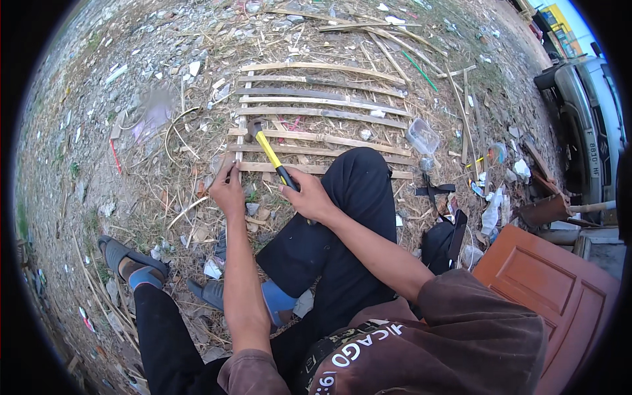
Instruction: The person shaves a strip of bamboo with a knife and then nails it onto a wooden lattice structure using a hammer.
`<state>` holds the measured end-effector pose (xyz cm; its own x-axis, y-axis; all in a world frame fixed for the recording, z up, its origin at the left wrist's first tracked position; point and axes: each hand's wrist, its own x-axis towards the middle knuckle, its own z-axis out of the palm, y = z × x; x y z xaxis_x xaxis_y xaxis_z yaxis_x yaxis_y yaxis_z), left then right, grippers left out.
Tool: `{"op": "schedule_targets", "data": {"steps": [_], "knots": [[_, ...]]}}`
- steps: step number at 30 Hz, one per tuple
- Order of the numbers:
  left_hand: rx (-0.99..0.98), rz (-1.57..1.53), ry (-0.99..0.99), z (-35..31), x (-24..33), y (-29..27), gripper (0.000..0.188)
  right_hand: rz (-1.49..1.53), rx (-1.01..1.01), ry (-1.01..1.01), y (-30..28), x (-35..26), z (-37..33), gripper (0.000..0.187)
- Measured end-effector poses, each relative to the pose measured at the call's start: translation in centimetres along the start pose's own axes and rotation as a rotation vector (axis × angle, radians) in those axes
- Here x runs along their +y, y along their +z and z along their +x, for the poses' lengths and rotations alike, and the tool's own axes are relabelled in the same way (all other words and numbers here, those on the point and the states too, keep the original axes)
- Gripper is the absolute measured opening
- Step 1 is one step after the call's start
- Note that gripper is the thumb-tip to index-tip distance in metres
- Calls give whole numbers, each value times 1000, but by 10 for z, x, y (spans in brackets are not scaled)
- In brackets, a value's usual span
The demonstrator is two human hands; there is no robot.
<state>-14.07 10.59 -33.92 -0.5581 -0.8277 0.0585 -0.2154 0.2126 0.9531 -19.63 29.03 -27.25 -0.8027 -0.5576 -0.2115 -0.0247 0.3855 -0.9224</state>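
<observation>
My right hand (307, 197) is wrapped around the black grip of a hammer (270, 151) with a yellow shaft. The hammer's dark metal head lies over the left end of one slat. My left hand (227, 189) is closed at the frame's near left corner, fingertips against the crossing of the nearest wooden slat (316, 168) and the left upright strip (239, 146). Whatever those fingers pinch is too small to make out. Several thin slats lie side by side across that strip, forming a flat wooden rack (329, 101) on the ground. My bent knee hides part of its near right side.
Loose wood strips (388, 34) lie beyond the rack. To its right are a clear plastic tub (422, 135) and a black bag (444, 238). A brown panelled door (546, 289) and a parked vehicle (592, 125) stand further right. Litter and dry grass cover the ground.
</observation>
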Motion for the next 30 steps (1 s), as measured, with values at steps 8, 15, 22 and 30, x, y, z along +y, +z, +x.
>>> {"op": "schedule_targets", "data": {"steps": [8,15,22,30], "knots": [[-16,0,-4,3,2,-1,21,-32,77,-26,11,-2,17,44],[-8,26,25,6,-2,-1,22,-41,103,-17,13,0,17,46],[-2,46,81,6,-4,-1,24,-25,148,-139,16,-2,15,39],[-16,51,21,4,1,-1,23,7,125,-88,14,-2,15,43]]}}
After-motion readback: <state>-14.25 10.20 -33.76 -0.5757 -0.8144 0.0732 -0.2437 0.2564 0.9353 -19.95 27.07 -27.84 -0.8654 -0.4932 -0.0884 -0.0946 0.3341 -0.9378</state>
